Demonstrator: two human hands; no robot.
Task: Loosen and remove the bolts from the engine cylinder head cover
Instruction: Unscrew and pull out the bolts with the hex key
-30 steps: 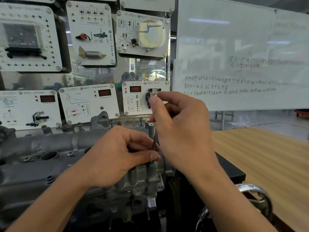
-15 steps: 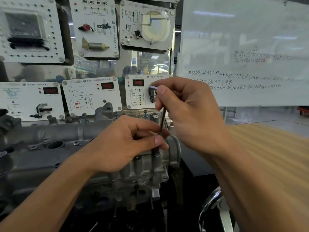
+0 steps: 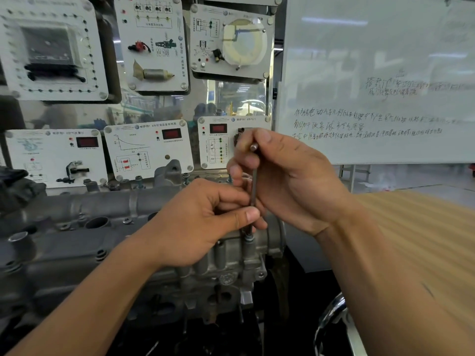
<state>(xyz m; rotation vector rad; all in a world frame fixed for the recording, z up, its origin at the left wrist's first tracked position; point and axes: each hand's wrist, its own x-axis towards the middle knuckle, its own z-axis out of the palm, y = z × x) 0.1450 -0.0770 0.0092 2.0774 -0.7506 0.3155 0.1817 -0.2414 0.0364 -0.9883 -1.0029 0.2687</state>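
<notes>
Just two hands point(image 3: 203, 222) point(image 3: 295, 181), one tool point(image 3: 254, 179).

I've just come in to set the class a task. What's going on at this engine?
A person is working on a bolt at the near right end of the cover. A thin tool stands upright on it. The right hand pinches the tool's top end and the left hand pinches the shaft just above the bolt. The bolt is not yet out. More bolts stand along the far edge.
</notes>
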